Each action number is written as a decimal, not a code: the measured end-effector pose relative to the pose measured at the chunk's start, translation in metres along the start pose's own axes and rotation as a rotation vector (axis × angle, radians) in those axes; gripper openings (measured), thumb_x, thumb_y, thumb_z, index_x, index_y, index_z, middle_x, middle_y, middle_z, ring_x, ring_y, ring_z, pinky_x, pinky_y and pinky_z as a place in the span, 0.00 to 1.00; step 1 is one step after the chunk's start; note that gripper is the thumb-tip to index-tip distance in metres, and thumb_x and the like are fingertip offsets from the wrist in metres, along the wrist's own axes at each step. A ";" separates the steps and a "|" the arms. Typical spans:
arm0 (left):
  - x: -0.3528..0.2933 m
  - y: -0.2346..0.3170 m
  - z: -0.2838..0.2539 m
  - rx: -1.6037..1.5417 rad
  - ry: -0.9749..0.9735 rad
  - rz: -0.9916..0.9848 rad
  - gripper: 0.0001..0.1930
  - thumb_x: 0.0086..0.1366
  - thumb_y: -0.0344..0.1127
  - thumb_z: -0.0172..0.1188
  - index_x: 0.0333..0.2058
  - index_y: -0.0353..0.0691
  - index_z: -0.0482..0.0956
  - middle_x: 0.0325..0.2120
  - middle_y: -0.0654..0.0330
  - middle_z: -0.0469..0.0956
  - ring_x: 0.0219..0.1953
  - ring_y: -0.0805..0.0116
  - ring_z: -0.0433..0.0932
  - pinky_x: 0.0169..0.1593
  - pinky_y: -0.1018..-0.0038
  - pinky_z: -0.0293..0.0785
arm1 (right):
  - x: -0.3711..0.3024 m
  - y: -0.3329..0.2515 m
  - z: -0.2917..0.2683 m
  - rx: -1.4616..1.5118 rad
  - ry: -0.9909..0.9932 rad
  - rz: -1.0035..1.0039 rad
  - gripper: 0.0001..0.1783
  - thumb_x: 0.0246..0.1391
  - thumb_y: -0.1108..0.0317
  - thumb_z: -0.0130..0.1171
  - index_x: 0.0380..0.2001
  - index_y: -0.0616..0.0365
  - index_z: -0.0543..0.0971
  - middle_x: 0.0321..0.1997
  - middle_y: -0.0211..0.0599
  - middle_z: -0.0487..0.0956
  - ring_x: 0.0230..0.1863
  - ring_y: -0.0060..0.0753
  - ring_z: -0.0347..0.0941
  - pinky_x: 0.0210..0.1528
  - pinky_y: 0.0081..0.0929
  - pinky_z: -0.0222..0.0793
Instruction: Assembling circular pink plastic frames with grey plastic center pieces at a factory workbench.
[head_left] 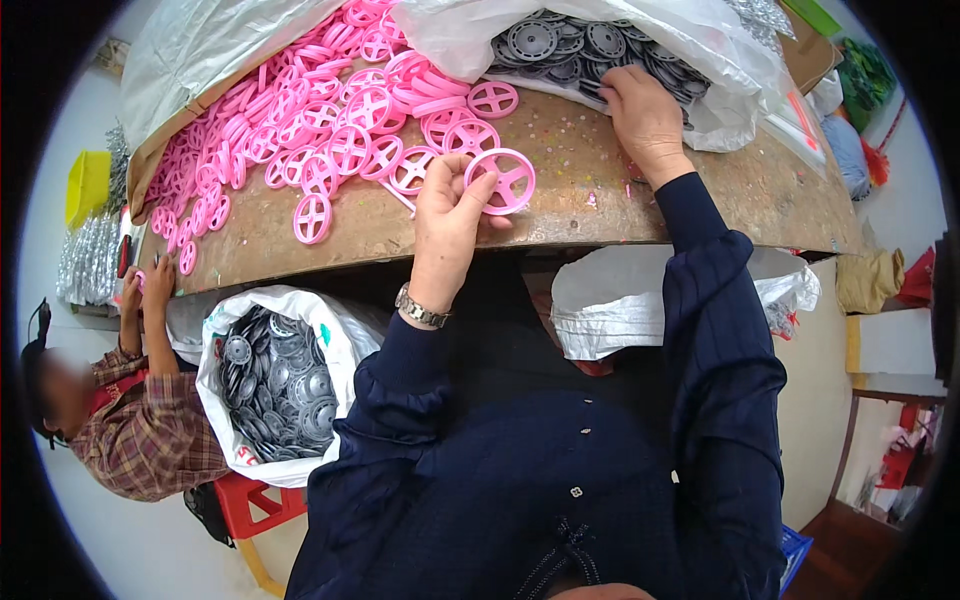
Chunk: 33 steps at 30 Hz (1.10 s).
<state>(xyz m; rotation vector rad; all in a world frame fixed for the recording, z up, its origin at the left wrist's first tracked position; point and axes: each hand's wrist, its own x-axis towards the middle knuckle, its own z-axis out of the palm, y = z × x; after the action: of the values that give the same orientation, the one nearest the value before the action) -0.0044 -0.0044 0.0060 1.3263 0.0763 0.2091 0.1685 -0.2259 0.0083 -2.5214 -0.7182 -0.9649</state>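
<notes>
Between the thumb and fingers of my left hand is a pink plastic spoked wheel, held up just over the near edge of the table. My right hand reaches to the front of a heap of grey plastic discs, which lies in an opened white sack. Its fingers are curled in and closed on a grey disc at the heap's edge, mostly hidden by the fingertips. A large pile of pink wheels spreads over the table, left of and beyond my left hand.
The brown worktable has a worn, speckled top. Below its edge, at left, an open white sack holds more grey discs. A white bag hangs near my lap. At far left a co-worker sits, hands at the table, near a red stool.
</notes>
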 end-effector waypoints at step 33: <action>-0.022 -0.016 0.032 -0.164 -0.256 -0.018 0.11 0.70 0.27 0.54 0.50 0.35 0.71 0.42 0.59 0.78 0.41 0.74 0.79 0.41 0.75 0.83 | -0.089 -0.097 -0.087 1.057 -0.336 0.518 0.10 0.61 0.72 0.57 0.45 0.63 0.76 0.38 0.28 0.78 0.37 0.16 0.73 0.41 0.17 0.69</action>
<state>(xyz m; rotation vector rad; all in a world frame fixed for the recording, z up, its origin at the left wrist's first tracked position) -0.0184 -0.0429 -0.0028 1.1785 -0.1421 0.0281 0.0117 -0.2188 0.0209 -1.7360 -0.4291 0.0678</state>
